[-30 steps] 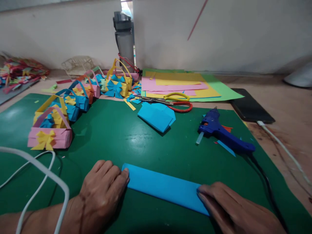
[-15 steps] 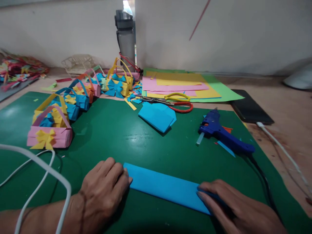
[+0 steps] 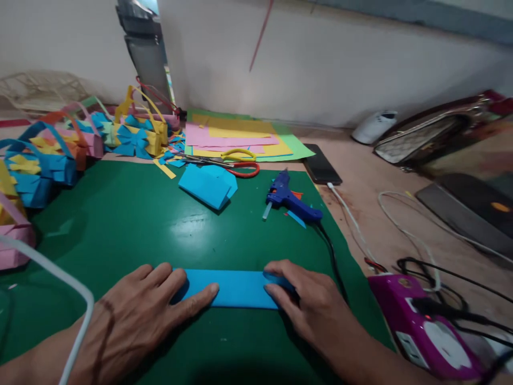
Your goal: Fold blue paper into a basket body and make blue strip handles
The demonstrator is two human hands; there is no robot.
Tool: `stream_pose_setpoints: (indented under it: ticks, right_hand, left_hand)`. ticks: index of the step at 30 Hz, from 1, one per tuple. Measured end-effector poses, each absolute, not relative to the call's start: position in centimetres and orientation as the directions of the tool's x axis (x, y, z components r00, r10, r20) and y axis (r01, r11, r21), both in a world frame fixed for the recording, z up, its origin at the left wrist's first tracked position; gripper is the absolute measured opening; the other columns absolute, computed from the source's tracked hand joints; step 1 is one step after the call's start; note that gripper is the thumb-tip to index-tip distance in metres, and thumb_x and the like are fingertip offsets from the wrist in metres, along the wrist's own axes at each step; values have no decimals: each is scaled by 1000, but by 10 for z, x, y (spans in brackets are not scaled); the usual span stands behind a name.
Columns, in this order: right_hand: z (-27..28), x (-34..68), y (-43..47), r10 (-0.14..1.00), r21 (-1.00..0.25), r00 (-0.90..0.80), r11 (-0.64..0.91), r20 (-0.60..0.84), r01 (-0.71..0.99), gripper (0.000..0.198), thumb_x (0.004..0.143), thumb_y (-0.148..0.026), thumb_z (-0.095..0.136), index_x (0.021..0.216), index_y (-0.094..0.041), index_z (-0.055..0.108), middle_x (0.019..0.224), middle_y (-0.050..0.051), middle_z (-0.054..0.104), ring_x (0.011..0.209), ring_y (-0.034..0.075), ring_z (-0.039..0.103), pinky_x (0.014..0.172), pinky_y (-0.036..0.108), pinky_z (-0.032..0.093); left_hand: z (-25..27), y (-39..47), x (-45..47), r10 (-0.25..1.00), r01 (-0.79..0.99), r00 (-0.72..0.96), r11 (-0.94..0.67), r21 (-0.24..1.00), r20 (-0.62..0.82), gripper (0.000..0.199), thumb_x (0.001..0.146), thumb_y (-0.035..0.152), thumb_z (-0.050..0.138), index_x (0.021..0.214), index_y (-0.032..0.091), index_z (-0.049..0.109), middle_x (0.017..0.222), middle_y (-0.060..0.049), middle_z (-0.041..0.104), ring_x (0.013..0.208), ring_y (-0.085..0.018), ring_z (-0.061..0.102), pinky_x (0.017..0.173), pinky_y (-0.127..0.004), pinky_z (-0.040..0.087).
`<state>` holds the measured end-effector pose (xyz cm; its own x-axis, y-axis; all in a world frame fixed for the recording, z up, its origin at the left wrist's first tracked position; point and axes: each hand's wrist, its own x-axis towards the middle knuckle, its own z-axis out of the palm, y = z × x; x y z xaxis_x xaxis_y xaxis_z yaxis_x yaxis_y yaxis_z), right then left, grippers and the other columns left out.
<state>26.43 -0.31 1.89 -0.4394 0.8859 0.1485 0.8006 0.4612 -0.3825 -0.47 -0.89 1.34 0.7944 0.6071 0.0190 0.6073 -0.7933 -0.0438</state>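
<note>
A folded strip of blue paper (image 3: 236, 289) lies flat on the green mat in front of me, roughly level. My left hand (image 3: 156, 299) holds its left end, fingers curled over the edge and thumb pressed along the top face. At the other end, my right hand (image 3: 300, 299) has thumb and index finger closed on the paper, where a bent-over part shows between them. Beyond the strip rests another folded blue paper piece (image 3: 208, 185). Scissors (image 3: 240, 162) with yellow and red handles lie behind that piece.
Small paper baskets (image 3: 60, 155) stand along the left. A blue glue gun (image 3: 292, 198) lies right of centre on the mat, its cord trailing near my right hand. Coloured paper sheets (image 3: 240, 133), a phone (image 3: 323, 163) and a magenta power strip (image 3: 420, 326) surround the mat. A white cable (image 3: 80, 289) crosses my left forearm.
The view has turned right, bringing the power strip and bag into sight. My hands are closer together, the strip has levelled, and my left thumb now reaches onto it.
</note>
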Motion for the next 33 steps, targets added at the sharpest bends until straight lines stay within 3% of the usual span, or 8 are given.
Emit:
stream_pose_setpoints:
  ticks: [6,24,29,33]
  right_hand:
    - [23,264,-5,925,-401,-376,364,54,840,20,81,-12,53,99,-19,54,79,3,69,68,18,66,56,24,44]
    - [20,263,-2,909,-315,-403,415,106,853,10,83,-12,46,85,-19,51,66,0,63,53,14,58,49,23,36]
    - [17,262,-4,881,-176,-456,472,125,864,11,85,-11,43,85,-18,52,65,1,62,52,14,57,48,24,34]
    - [18,258,-5,771,81,-591,591,236,803,27,86,-8,40,106,-16,55,80,8,63,70,20,58,57,27,39]
  left_hand:
    - [9,-14,-2,661,658,750,-747,-94,2,76,72,-6,45,137,32,32,84,-2,57,69,-18,51,63,-32,39]
    - [13,-8,-6,609,608,793,-793,-39,7,71,73,-4,45,135,29,35,86,-1,60,69,-17,53,62,-29,40]
    - [15,-7,-5,607,606,794,-794,-42,-32,66,73,0,46,132,28,37,88,-1,61,71,-17,55,63,-28,41]
    - [14,-9,0,653,652,753,-757,-42,-84,58,79,11,52,132,29,38,92,-4,58,73,-19,54,63,-31,42]
